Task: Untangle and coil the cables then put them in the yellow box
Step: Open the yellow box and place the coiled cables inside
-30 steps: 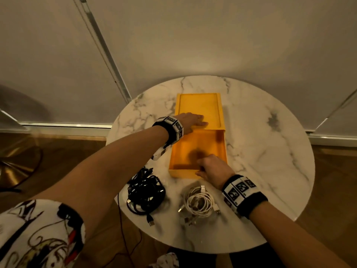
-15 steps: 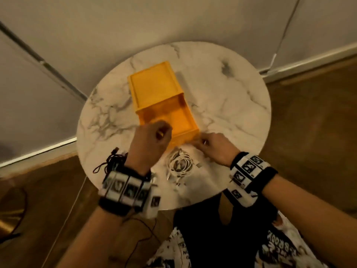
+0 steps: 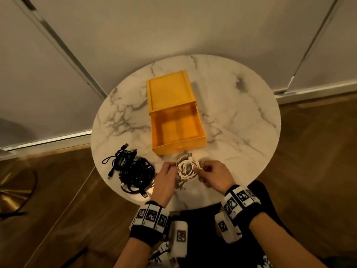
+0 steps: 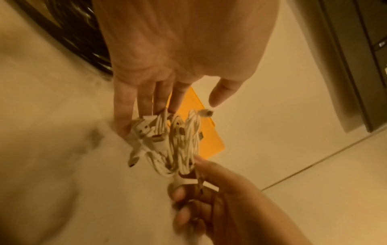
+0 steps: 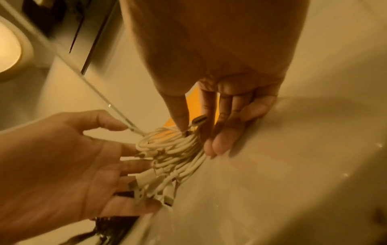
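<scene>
A tangled bundle of white cables lies near the round table's front edge, just in front of the yellow box, whose drawer is pulled open and empty. My left hand touches the bundle's left side with nearly straight fingers. My right hand pinches the bundle's right side between thumb and fingers. The wrist views show the white cables with several plugs sticking out. A tangle of black cables lies apart to the left.
The marble table is small and round, with its front edge close under my wrists. Bare marble shows to the right of the box and behind it. Wooden floor surrounds the table, and a wall stands behind.
Both hands have left the front of the yellow drawer and come down onto the white bundle, the left on one side and the right on the other. The head view has shifted.
</scene>
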`<action>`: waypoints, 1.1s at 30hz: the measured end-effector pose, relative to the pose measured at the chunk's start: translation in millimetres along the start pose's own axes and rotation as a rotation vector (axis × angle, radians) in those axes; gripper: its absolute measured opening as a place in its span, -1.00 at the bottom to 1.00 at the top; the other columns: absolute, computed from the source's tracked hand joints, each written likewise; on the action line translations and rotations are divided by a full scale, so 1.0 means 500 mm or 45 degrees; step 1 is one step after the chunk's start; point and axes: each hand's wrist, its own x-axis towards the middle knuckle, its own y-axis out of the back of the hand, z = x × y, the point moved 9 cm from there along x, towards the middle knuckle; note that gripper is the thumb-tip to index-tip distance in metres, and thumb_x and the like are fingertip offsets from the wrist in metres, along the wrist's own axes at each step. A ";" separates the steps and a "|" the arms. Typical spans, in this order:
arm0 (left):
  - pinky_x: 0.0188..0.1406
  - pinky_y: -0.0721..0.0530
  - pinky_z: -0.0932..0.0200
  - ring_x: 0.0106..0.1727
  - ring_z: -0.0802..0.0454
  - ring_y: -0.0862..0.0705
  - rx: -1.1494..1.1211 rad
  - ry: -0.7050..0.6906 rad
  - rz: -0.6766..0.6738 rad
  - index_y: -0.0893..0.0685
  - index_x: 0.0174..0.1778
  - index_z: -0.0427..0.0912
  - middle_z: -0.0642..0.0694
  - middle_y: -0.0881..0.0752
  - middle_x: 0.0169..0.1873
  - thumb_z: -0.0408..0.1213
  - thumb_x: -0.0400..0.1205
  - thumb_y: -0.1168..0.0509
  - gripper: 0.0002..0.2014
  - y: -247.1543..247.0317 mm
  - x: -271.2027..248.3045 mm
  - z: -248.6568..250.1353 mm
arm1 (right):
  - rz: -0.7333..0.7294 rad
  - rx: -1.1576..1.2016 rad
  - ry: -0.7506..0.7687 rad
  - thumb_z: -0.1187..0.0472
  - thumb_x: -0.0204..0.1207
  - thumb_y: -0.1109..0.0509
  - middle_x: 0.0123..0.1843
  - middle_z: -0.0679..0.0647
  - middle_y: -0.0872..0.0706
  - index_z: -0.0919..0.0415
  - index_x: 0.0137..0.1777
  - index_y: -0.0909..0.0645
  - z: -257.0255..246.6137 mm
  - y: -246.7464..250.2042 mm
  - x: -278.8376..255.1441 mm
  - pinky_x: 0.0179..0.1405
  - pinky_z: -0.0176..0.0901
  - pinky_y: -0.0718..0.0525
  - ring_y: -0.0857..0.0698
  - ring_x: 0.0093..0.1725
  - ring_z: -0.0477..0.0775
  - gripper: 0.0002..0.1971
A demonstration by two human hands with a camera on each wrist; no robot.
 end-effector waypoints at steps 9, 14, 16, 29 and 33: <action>0.08 -0.74 -0.11 0.07 -0.06 -0.71 0.332 0.059 -0.070 -0.47 0.22 -0.06 -0.05 -0.68 0.11 0.21 0.38 -0.50 -0.37 -0.011 0.054 0.009 | 0.090 0.063 0.032 -0.03 0.45 -0.48 -0.48 0.08 -0.74 0.18 -0.40 -0.63 0.005 0.007 -0.001 -0.31 0.05 -0.67 -0.67 -0.49 0.04 -0.67; 0.01 -0.75 0.04 -0.01 -0.02 -0.75 0.534 0.025 -0.144 -0.67 0.08 -0.13 -0.10 -0.78 0.01 0.03 0.41 -0.53 -0.57 -0.034 0.071 0.013 | 0.086 0.174 -0.006 0.11 0.49 -0.49 -0.49 0.12 -0.75 0.29 -0.34 -0.72 0.005 0.010 -0.011 -0.49 -0.14 -0.65 -0.66 -0.55 -0.03 -0.73; -0.09 -0.67 0.16 -0.03 -0.01 -0.73 0.527 0.006 -0.122 -0.65 0.09 -0.16 -0.10 -0.76 0.00 -0.04 0.46 -0.50 -0.62 -0.031 0.073 0.010 | 0.072 0.195 -0.014 0.14 0.50 -0.49 -0.49 0.10 -0.74 0.27 -0.30 -0.75 0.005 0.010 -0.012 -0.50 -0.22 -0.62 -0.66 -0.55 -0.04 -0.77; -0.05 -0.76 0.10 -0.07 0.01 -0.80 0.059 -0.181 -0.053 -0.73 0.01 -0.16 -0.12 -0.83 -0.10 -0.13 0.57 -0.44 -0.80 -0.032 0.040 -0.002 | 0.004 0.279 0.011 0.08 0.52 -0.48 -0.53 0.00 -0.71 0.14 -0.39 -0.75 0.003 0.009 -0.025 -0.46 -0.39 -0.58 -0.65 -0.53 -0.07 -0.73; -0.06 -0.73 0.06 -0.06 -0.07 -0.79 0.083 -0.216 -0.160 -0.77 -0.03 -0.18 -0.11 -0.83 -0.15 -0.17 0.57 -0.44 -0.84 -0.029 0.044 0.027 | -0.037 0.469 -0.046 0.00 0.61 -0.34 -0.42 0.23 -0.78 0.26 -0.30 -0.79 0.002 0.015 -0.019 -0.30 -0.16 -0.65 -0.70 -0.44 0.04 -0.59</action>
